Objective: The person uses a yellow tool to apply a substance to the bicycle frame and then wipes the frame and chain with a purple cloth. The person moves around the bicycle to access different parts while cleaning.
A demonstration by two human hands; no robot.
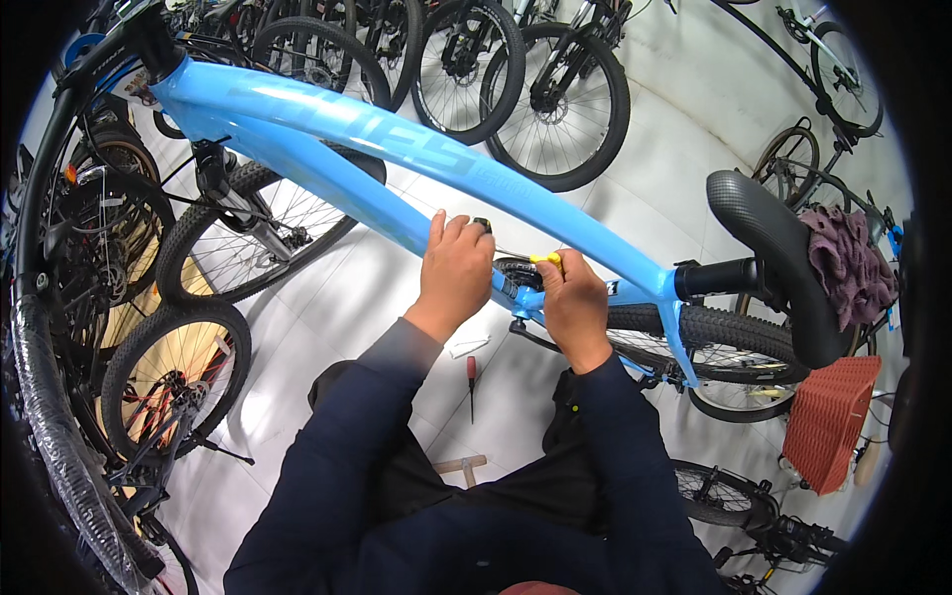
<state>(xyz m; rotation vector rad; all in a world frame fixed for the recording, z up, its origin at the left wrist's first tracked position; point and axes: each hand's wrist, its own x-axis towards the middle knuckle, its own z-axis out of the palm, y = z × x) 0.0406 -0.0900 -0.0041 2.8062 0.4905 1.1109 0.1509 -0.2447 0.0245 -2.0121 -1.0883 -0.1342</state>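
A light-blue bicycle frame (327, 114) stretches across in front of me, from the handlebar at left to the black saddle (769, 258) at right. My left hand (454, 273) lies over the down tube, its fingers closed around a small black part (482, 225) that shows at the fingertips; most of it is hidden. Between the frame tubes, my right hand (575, 305) grips a yellow-handled tool (547, 261), with a thin dark shaft pointing toward my left hand. Its tip is hidden. The rear wheel (739, 347) and crank arm (534, 337) are beyond and below the right hand.
On the tiled floor lie a red-handled screwdriver (471, 382), a white piece (469, 345) and a T-shaped tool (461, 465). Bicycles (555, 109) line the back and left. A purple cloth (848, 263) hangs by the saddle, above a red-brown basket (831, 421). Plastic wrap (64, 426) covers part of the handlebar.
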